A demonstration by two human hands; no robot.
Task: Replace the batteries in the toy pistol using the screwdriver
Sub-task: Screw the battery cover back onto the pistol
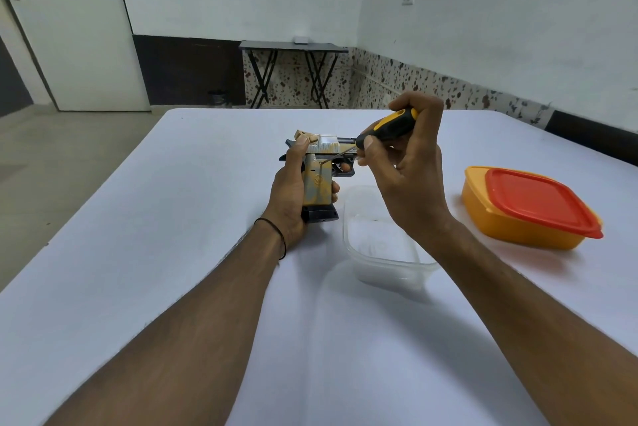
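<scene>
Yellow-and-black screwdriver [386, 129], gripped in the curled right hand [407, 177], meets the side of the toy pistol [317, 184], which the left hand [288, 198] holds wrapped round its grip, with a clear tub [386, 267] just right of it. The tip may slip, or a loosened screw may fall and roll away. The screw is too small to see, and no batteries show.

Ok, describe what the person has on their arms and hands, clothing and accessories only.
The left hand and right hand are bare, with no gloves, and no sleeves show on either forearm. A thin dark thread band circles the left wrist. Nothing shows on the right wrist.
</scene>
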